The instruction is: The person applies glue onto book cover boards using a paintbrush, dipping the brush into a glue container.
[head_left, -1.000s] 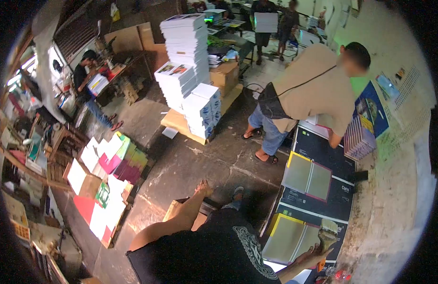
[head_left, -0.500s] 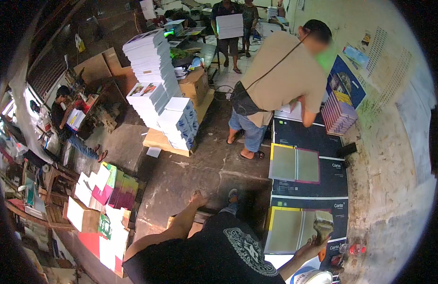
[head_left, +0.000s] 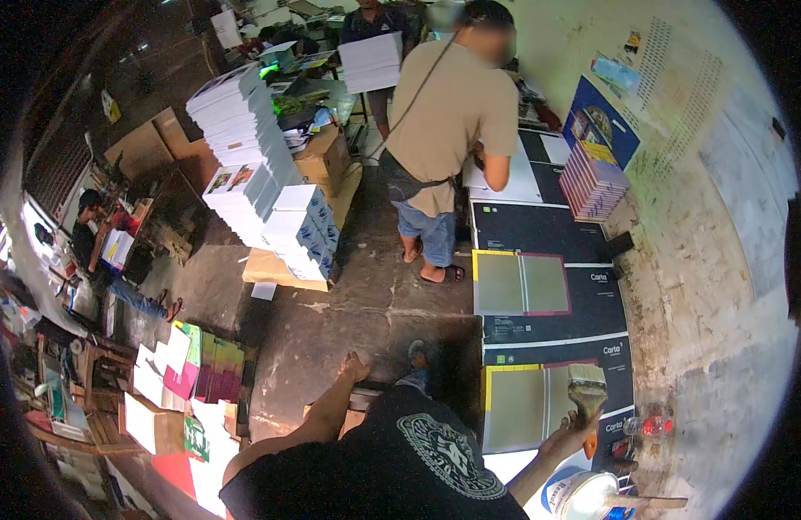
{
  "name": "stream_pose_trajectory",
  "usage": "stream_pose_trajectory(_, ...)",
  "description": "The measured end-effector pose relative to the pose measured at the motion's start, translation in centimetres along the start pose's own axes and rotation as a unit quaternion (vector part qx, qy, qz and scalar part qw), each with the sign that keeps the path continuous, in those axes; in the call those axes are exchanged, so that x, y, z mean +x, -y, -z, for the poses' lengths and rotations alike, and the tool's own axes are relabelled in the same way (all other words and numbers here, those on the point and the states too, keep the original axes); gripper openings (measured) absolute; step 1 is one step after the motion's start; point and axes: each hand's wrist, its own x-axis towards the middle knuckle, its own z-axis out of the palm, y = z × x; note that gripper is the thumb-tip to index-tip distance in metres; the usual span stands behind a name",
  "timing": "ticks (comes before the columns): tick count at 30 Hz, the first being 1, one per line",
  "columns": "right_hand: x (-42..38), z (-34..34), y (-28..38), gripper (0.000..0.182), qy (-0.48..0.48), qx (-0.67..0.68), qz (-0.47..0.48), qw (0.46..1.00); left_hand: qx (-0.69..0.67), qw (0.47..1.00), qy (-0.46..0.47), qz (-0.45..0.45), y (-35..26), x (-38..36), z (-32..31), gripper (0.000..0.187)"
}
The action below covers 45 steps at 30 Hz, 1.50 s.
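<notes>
My right hand (head_left: 567, 438) is wrapped round the orange handle of a wide brush (head_left: 586, 386), whose pale bristles point up and away over the nearer board. That board (head_left: 515, 412) is grey with yellow and pink edges and lies on the black bench covering. A similar board (head_left: 499, 286) lies farther along. My left hand (head_left: 354, 368) hangs low over the floor at my left side, apart from any stack, its fingers spread and holding nothing. Below my right hand stands a white bucket (head_left: 576, 492) with a wooden stick across its rim.
A co-worker in a tan shirt (head_left: 452, 121) leans over the bench's far part. Another person carries a white stack (head_left: 371, 62). Tall paper stacks (head_left: 244, 121) stand left of centre. A plastic bottle (head_left: 650, 425) lies by the wall. Striped books (head_left: 593, 186) stand at the back right.
The view has shifted, bringing more of the bucket and its stick into sight. The tan-shirted co-worker stands more upright. The person with the white stack has come nearer. My right hand still holds the brush.
</notes>
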Motion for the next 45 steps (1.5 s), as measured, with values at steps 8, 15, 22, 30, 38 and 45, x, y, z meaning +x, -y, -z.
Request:
stream_pose_trajectory(8, -1.3, -0.6, 0.2, 0.041, -0.037, 0.023, -0.009, 0.999, -0.012, 0.999, -0.028, -0.014, -0.5, -0.1, -0.8, 0.096)
stream_pose_trajectory(15, -0.1, 1.7, -0.9, 0.047, -0.015, 0.007, -0.015, 1.0, 0.032, 0.998, -0.027, -0.053, 1.1, 3.5, -1.6, 0.095)
stream_pose_trajectory(22, -0.5, 1.0, -0.2, 0.046, 0.001, 0.045, 0.002, 0.999, 0.055, 0.985, -0.032, -0.159, -1.8, 1.4, -0.1, 0.09)
stream_pose_trajectory(30, -1.0, 2.7, 1.0, 0.044, 0.0, 0.088, -0.011, 0.996, -0.014, 0.944, -0.065, -0.324, -10.1, -2.1, 1.5, 0.083)
stream_pose_trajectory(38, -3.5, 1.9, 3.0, 0.041, -0.008, 0.084, 0.0, 0.996, 0.136, 0.721, -0.161, -0.661, -24.4, -16.6, 0.1, 0.078)
stream_pose_trajectory(45, -4.2, 3.2, 2.4, 0.038, -0.014, 0.094, 0.01, 0.995, 0.366, 0.652, -0.083, -0.659, -27.0, -22.6, -7.3, 0.1)
